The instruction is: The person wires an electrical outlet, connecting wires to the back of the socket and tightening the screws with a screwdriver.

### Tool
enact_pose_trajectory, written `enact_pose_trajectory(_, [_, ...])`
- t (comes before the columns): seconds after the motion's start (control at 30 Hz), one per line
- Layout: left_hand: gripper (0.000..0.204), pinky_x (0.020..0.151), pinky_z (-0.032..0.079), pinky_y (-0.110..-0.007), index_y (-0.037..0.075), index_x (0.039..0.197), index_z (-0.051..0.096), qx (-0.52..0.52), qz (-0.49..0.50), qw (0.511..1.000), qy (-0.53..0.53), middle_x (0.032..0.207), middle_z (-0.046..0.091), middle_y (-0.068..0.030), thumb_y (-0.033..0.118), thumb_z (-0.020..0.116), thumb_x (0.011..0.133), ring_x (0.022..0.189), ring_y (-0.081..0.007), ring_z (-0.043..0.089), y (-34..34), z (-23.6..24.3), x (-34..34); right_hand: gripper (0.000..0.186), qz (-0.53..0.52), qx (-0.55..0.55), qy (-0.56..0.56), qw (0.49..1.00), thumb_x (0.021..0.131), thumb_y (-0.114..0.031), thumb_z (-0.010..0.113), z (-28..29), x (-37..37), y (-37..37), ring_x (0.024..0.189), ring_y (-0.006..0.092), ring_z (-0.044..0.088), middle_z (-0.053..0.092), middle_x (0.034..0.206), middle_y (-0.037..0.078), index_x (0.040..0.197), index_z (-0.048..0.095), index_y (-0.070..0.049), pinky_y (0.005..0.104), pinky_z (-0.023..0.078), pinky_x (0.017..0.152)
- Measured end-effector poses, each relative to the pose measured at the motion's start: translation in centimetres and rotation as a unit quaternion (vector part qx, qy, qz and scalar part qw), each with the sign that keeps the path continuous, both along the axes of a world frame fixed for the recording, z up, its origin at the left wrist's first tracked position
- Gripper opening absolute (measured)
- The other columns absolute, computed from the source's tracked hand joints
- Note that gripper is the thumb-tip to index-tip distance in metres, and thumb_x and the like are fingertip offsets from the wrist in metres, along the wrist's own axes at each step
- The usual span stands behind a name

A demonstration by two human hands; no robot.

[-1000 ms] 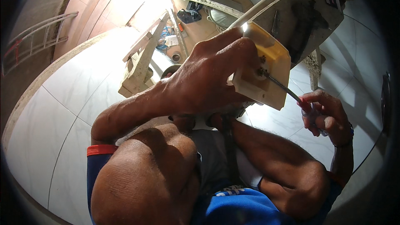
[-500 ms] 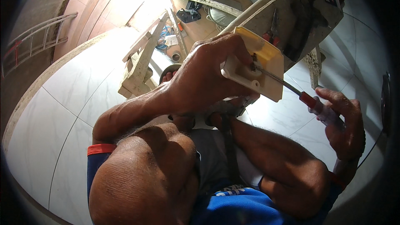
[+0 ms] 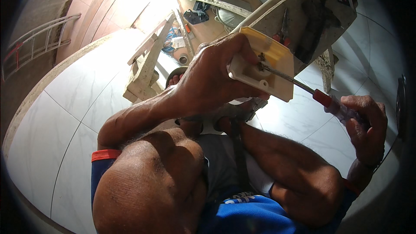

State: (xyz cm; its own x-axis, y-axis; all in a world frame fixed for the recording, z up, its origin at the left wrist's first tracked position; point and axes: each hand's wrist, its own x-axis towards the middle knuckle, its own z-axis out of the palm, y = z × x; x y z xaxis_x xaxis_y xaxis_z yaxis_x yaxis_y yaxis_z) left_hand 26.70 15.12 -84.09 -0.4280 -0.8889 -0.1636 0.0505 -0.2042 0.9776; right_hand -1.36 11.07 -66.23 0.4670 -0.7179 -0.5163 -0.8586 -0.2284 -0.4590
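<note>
My left hand (image 3: 219,67) is closed around a cream plastic box-shaped housing (image 3: 281,67), its open hollow side turned to the right. Inside the housing sits a small dark metal fitting (image 3: 262,63), close by my left thumb. A screwdriver (image 3: 320,97) with a red collar and a clear handle reaches into the hollow, its tip at that fitting. My right hand (image 3: 366,123) grips the handle between thumb and fingers, to the right of the housing. Whether the tip sits in a screw slot is too small to tell.
Beyond the housing stands a work table (image 3: 299,21) with red-handled pliers (image 3: 284,34) and dark tools. Wooden trestle pieces (image 3: 145,71) rest on the tiled floor to the left. A ladder (image 3: 41,39) leans at the far left. A dark bag (image 3: 196,16) lies further back.
The housing has shifted slightly left and up in my left hand. My right hand has moved a little to the right, its fingers now more curled on the screwdriver handle.
</note>
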Motion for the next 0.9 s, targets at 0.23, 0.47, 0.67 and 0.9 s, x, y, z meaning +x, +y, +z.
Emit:
enact_pose_trajectory(0.23, [0.046, 0.079, 0.055, -0.035, 0.006, 0.095, 0.056, -0.03, -0.011, 0.999, -0.03, 0.098, 0.067, -0.0126, 0.013, 0.088, 0.063, 0.094, -0.0232, 0.067, 0.0, 0.2, 0.5, 0.029, 0.178, -0.137, -0.071, 0.972, 0.087, -0.021, 0.064, -2.3, -0.5, 0.5, 0.063, 0.0208, 0.064, 0.062, 0.075, 0.011, 0.112, 0.059, -0.008, 0.0304, 0.053, 0.054])
enact_pose_trajectory(0.47, [0.047, 0.078, 0.054, -0.034, 0.005, 0.092, 0.055, -0.027, -0.029, 0.999, 0.001, 0.094, 0.068, -0.0122, 0.016, 0.089, 0.062, 0.092, -0.0243, 0.068, -1.2, 0.8, 0.9, 0.034, 0.146, -0.124, -0.089, 0.977, 0.086, -0.021, 0.066, 0.0, -0.6, -0.1, 0.081, 0.0246, 0.062, 0.059, 0.096, 0.015, 0.116, 0.056, -0.011, 0.032, 0.052, 0.064])
enact_pose_trajectory(0.67, [0.048, 0.078, 0.055, -0.034, 0.005, 0.092, 0.055, -0.058, -0.008, 0.998, -0.008, 0.095, 0.067, -0.0107, 0.017, 0.09, 0.061, 0.092, -0.0233, 0.068, -1.9, 1.1, 0.7, 0.05, -0.007, -0.114, -0.148, 0.982, 0.088, -0.051, 0.055, 0.3, -4.6, -0.2, 0.091, 0.023, 0.053, 0.053, 0.101, 0.013, 0.116, 0.054, -0.01, 0.0354, 0.046, 0.079])
enact_pose_trajectory(0.9, [0.048, 0.078, 0.056, -0.036, 0.006, 0.094, 0.055, -0.069, -0.002, 0.998, -0.011, 0.097, 0.068, -0.0126, 0.016, 0.089, 0.062, 0.094, -0.0248, 0.068, -1.6, 0.6, 0.9, 0.072, -0.139, -0.082, 0.058, 0.985, 0.087, -0.073, 0.039, 0.2, -4.3, 0.9, 0.067, 0.0164, 0.059, 0.06, 0.094, 0.009, 0.11, 0.06, -0.008, 0.023, 0.046, 0.053])
